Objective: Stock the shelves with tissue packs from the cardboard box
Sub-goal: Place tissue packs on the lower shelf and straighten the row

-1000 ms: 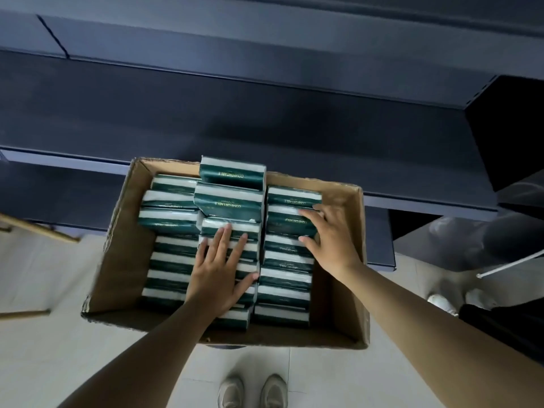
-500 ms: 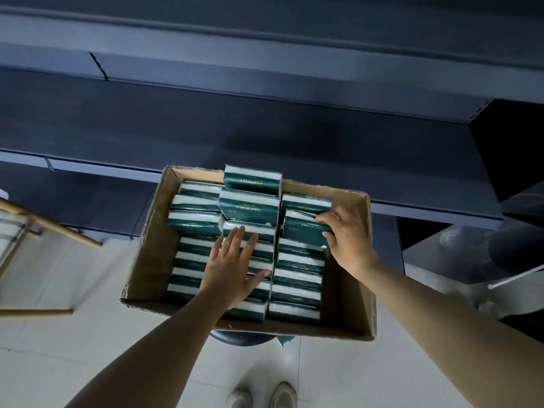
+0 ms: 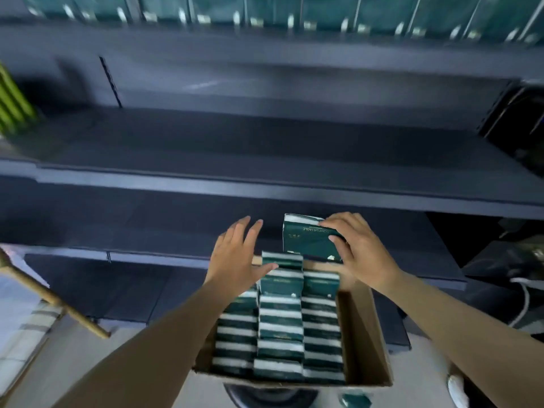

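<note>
Right hand [image 3: 360, 251] grips tissue pack [image 3: 306, 240] above box [image 3: 365, 343].

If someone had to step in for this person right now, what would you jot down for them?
Right hand grips one green tissue pack, lifted above the far end of the cardboard box.
Left hand is open and holds nothing, raised beside the pack.
The box holds three rows of packs, nearly full.
The shelf straight ahead looks bare; the top shelf already carries stock, too blurred to identify.
Left: place this pack, then the rest.
</note>
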`<state>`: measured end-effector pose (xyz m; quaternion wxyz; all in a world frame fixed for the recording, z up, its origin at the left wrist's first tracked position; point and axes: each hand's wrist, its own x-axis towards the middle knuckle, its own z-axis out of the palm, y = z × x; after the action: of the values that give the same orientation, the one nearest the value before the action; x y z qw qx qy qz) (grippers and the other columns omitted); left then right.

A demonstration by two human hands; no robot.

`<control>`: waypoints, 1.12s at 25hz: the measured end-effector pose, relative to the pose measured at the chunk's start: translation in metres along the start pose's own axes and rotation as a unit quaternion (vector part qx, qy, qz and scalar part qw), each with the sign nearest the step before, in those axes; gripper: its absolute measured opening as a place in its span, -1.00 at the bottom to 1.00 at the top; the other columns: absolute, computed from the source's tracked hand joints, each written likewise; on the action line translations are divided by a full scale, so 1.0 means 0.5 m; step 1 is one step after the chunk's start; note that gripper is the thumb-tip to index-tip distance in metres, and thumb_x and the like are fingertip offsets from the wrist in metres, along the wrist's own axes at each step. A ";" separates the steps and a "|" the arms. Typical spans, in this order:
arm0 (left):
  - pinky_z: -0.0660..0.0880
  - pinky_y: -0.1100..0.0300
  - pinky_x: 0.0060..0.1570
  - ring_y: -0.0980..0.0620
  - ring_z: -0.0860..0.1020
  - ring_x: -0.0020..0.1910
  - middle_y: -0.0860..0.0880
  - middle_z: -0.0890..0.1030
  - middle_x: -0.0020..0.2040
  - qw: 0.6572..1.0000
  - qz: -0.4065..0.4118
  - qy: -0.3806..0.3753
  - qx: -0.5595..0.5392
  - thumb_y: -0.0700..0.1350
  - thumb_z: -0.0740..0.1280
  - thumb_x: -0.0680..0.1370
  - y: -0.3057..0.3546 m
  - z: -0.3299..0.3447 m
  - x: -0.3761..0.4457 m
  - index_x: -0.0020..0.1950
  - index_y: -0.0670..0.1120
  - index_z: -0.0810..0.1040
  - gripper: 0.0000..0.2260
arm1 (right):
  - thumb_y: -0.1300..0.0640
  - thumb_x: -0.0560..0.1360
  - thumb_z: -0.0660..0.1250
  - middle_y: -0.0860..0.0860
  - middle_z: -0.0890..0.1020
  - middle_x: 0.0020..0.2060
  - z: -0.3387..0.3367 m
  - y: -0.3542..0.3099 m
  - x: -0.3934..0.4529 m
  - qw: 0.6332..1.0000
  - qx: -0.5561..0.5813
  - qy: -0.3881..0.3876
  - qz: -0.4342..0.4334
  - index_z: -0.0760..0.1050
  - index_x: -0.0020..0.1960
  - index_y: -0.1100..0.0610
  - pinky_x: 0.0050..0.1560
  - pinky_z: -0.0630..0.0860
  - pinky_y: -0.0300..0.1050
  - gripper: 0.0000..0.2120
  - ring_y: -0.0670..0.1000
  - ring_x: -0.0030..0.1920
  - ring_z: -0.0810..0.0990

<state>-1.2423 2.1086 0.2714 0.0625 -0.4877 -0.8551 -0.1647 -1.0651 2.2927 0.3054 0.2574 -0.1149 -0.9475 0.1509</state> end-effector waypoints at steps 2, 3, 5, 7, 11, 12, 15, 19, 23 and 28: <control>0.07 0.08 0.42 -0.05 0.09 0.49 -0.07 0.10 0.53 0.999 0.024 0.035 0.012 0.34 0.27 0.44 -0.031 -0.097 0.038 0.55 -0.05 0.06 -0.17 | 0.31 0.55 0.23 -0.02 0.50 0.09 -0.049 -0.075 0.063 1.000 -0.013 0.024 -0.003 0.48 0.23 0.15 0.18 0.19 -0.49 -0.73 -0.07 0.13 0.36; 0.05 0.09 0.43 -0.05 0.07 0.50 -0.07 0.08 0.53 0.998 0.033 0.050 0.017 0.35 0.25 0.44 -0.048 -0.144 0.056 0.55 -0.04 0.03 -0.16 | 0.31 0.55 0.23 -0.02 0.50 0.09 -0.070 -0.113 0.094 0.999 -0.022 0.037 -0.004 0.49 0.23 0.15 0.14 0.21 -0.49 -0.73 -0.08 0.13 0.36; 0.04 0.07 0.43 -0.05 0.04 0.50 -0.09 0.05 0.54 0.994 0.057 0.089 0.021 0.38 0.24 0.43 -0.090 -0.250 0.091 0.55 -0.03 0.00 -0.14 | 0.33 0.54 0.24 -0.01 0.52 0.09 -0.107 -0.197 0.162 0.996 -0.040 0.077 -0.019 0.49 0.21 0.16 0.08 0.28 -0.42 -0.73 -0.06 0.12 0.36; 0.08 0.05 0.43 -0.06 0.06 0.50 -0.10 0.07 0.53 0.988 0.070 0.133 0.032 0.38 0.24 0.42 -0.127 -0.347 0.121 0.55 -0.04 0.01 -0.13 | 0.34 0.53 0.24 0.01 0.53 0.08 -0.138 -0.270 0.227 0.992 -0.045 0.110 -0.033 0.50 0.21 0.18 0.10 0.30 -0.30 -0.73 -0.03 0.12 0.38; 0.08 0.04 0.42 -0.07 0.07 0.49 -0.11 0.09 0.52 0.975 0.084 0.202 0.041 0.37 0.26 0.42 -0.196 -0.515 0.175 0.55 -0.04 0.03 -0.14 | 0.29 0.56 0.20 -0.09 0.48 0.06 -0.179 -0.396 0.349 0.989 -0.032 0.140 -0.037 0.47 0.23 0.12 0.03 0.27 -0.34 -0.73 -0.14 0.08 0.31; 0.08 0.03 0.42 -0.07 0.08 0.49 -0.11 0.10 0.52 0.972 0.086 0.216 0.037 0.36 0.27 0.42 -0.215 -0.547 0.193 0.54 -0.04 0.04 -0.15 | 0.28 0.57 0.19 -0.12 0.46 0.06 -0.186 -0.418 0.380 0.988 -0.032 0.143 -0.044 0.47 0.23 0.10 -0.01 0.27 -0.36 -0.73 -0.15 0.08 0.30; 0.09 0.02 0.42 -0.07 0.09 0.49 -0.11 0.12 0.52 0.961 0.089 0.258 0.039 0.35 0.29 0.41 -0.279 -0.615 0.259 0.54 -0.04 0.08 -0.15 | 0.28 0.56 0.20 -0.14 0.45 0.05 -0.193 -0.465 0.489 0.985 -0.031 0.159 -0.061 0.47 0.22 0.09 0.00 0.25 -0.42 -0.73 -0.16 0.05 0.29; 0.00 0.04 0.45 -0.05 0.00 0.52 -0.10 0.02 0.56 0.956 0.084 0.274 0.061 0.39 0.25 0.40 -0.375 -0.647 0.377 0.55 -0.03 0.05 -0.13 | 0.29 0.55 0.22 -0.13 0.48 0.03 -0.167 -0.464 0.654 0.980 -0.025 0.183 -0.070 0.50 0.19 0.08 0.02 0.23 -0.48 -0.74 -0.16 0.05 0.29; -0.11 0.00 0.49 -0.04 -0.13 0.54 -0.09 -0.07 0.57 0.964 0.050 0.243 0.094 0.47 0.17 0.36 -0.486 -0.627 0.513 0.56 0.01 -0.02 -0.07 | 0.30 0.55 0.22 -0.12 0.47 0.02 -0.083 -0.404 0.830 0.978 -0.013 0.202 -0.044 0.50 0.18 0.08 0.11 0.14 -0.54 -0.74 -0.15 0.08 0.28; -0.17 0.01 0.48 -0.04 -0.11 0.53 -0.09 0.02 0.55 0.966 0.027 0.222 0.132 0.47 0.17 0.37 -0.572 -0.594 0.671 0.56 0.02 -0.06 -0.07 | 0.24 0.56 0.22 -0.05 0.47 0.13 0.013 -0.327 1.013 0.985 -0.018 0.169 0.003 0.46 0.23 0.08 0.27 0.23 -0.25 -0.73 -0.08 0.20 0.28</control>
<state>-1.6758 2.1453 0.5768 0.3186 -0.4494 -0.8205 -0.1528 -1.5174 2.2893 0.5858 0.4111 -0.1465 -0.8926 0.1132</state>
